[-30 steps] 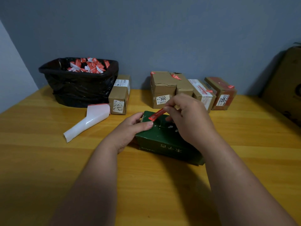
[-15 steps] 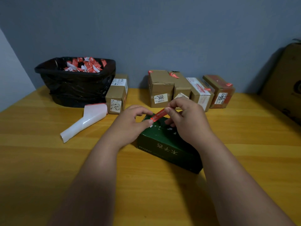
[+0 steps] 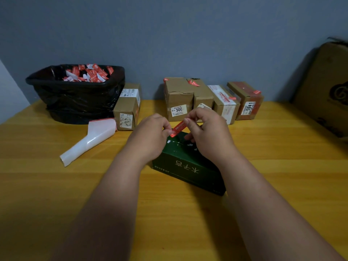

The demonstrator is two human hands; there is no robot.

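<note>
Both hands meet over the far end of the green box (image 3: 188,167), each pinching one end of a red strip (image 3: 178,128) stretched between them. The left hand (image 3: 150,137) holds the lower end between thumb and forefinger, its other fingers curled under. The right hand (image 3: 207,133) pinches the upper end at thumb and fingertip, its remaining fingers bent down toward the box top. The strip's long axis runs on a slant, low at the left hand and rising to the right and away toward the right hand, with its printed face turned up. It hangs just above the box; whether its low end touches the top I cannot tell. The green box lies on the table (image 3: 56,185) with its long axis diagonal, from far left to near right, and bits of white scrap show on its top. At the far left stands a bin (image 3: 75,104) lined in black and heaped with red and white scraps. A curled white sheet (image 3: 90,142) lies between it and the left hand, and a small box (image 3: 128,108) stands just beside the bin. A row of boxes (image 3: 212,98) lines the wall (image 3: 169,34) behind the hands, some bearing red strips. A carton (image 3: 327,87) leans at the right edge.
</note>
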